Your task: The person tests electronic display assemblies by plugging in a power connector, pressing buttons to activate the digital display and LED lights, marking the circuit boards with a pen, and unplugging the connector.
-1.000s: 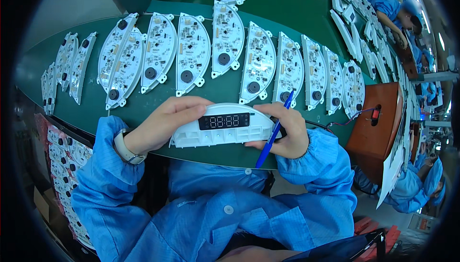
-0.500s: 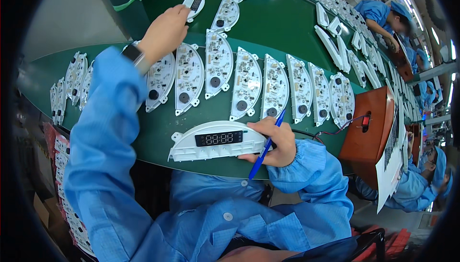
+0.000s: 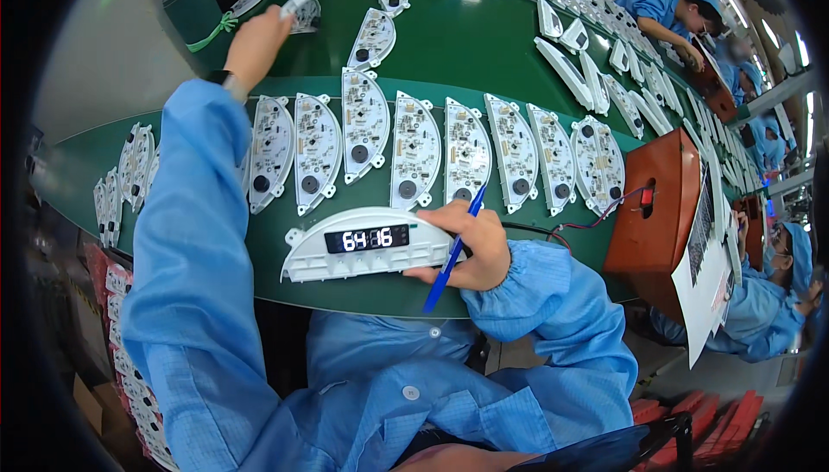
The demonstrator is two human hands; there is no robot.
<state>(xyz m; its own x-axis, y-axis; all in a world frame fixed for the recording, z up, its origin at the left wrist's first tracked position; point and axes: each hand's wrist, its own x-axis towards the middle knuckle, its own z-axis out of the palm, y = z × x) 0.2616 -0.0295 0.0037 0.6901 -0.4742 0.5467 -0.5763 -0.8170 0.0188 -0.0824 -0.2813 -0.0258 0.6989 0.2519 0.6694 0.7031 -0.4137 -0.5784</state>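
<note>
With its fingers closed on the right end, my right hand (image 3: pixel 475 243) holds a white half-moon display panel (image 3: pixel 363 266) near the table's front edge. Its dark window shows lit white digits. A blue pen (image 3: pixel 445 275) is tucked between the fingers of that same hand. At the far left my outstretched left hand (image 3: pixel 259 44) has its fingertips closed on the edge of another white half-moon panel (image 3: pixel 302 16), blurred by motion. Between my hands stands a row of white half-moon circuit boards (image 3: pixel 366 122), each with a round black part.
To the right stands a brown box (image 3: pixel 652 213) with wires running to it. More white panels (image 3: pixel 566 75) lie on the green table (image 3: pixel 471 31) at the back right. Co-workers in blue (image 3: pixel 661 6) sit along the right side. A green-wrapped post (image 3: pixel 203 23) rises at the back left.
My left hand has moved farther left and away with its panel. The digits on the panel in my right hand have lit up brightly. The whole view has shifted slightly.
</note>
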